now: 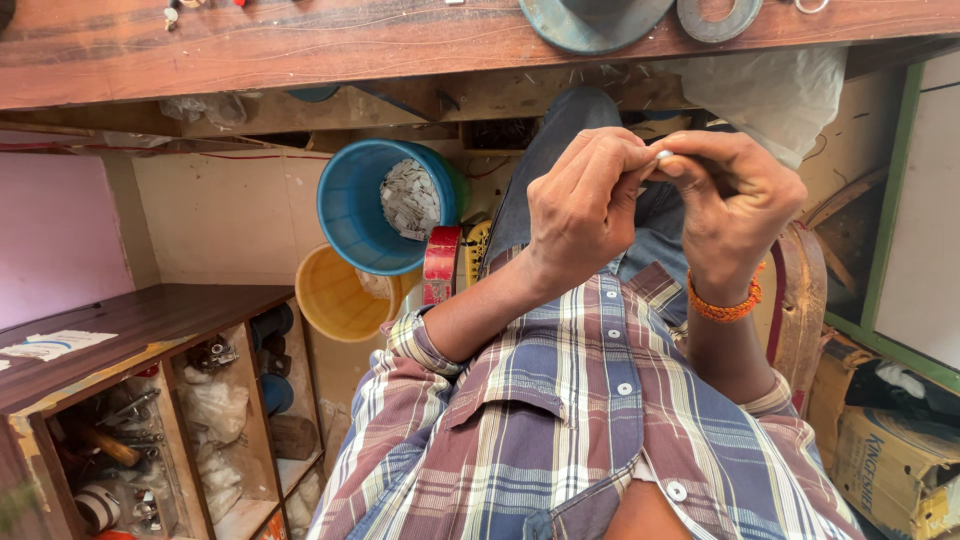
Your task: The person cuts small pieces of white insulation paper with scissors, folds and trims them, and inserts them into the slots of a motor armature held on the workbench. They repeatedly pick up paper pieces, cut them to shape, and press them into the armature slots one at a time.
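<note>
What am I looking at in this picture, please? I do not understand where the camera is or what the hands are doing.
The camera sits on a person's head and looks down, so you see their own checked shirt, arms and both hands. The left hand and the right hand meet in front of the body and pinch one tiny white piece between their fingertips; what it is, I cannot tell. The right wrist wears an orange band. Below, a blue bucket holds small white pieces, with a yellow bucket beside it. A wooden bench runs along the top, and wooden shelves with tools stand at the left.
</note>
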The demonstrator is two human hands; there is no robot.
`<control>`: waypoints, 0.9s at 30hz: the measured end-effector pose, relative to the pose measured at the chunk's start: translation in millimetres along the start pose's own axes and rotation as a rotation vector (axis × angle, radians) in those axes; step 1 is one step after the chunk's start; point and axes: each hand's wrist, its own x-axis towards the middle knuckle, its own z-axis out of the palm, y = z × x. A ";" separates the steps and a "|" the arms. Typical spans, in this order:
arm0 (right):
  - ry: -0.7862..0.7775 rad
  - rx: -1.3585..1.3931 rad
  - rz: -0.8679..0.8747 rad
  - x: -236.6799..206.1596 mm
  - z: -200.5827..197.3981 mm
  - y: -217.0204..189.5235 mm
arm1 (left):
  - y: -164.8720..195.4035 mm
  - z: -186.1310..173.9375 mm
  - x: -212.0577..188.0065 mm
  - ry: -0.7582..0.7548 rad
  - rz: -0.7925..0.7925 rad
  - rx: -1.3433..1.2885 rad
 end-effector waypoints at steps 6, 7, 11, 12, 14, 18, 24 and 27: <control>0.007 0.134 0.045 -1.0 5.9 2.8 | -5.4 -0.2 2.1 -0.031 0.050 0.075; 0.010 0.152 0.039 -1.5 6.3 3.9 | -6.6 -0.9 3.2 -0.045 0.062 0.069; 0.014 0.191 0.028 -2.1 6.4 8.9 | -8.3 -2.6 6.8 -0.086 0.100 0.067; 0.015 0.193 0.027 -2.0 5.7 9.9 | -8.0 -2.4 8.0 -0.094 0.095 0.060; 0.023 0.225 0.068 -2.2 4.1 11.2 | -7.1 -1.5 10.7 -0.110 0.085 0.046; -0.001 0.389 0.065 -2.2 3.9 12.7 | -4.0 -2.7 14.8 -0.129 -0.219 -0.237; -0.049 0.469 0.074 2.8 6.7 15.7 | -0.8 -10.8 11.1 -0.124 -0.221 -0.172; -0.056 0.471 0.077 2.9 5.5 15.9 | -3.1 -12.3 10.3 -0.147 -0.258 -0.182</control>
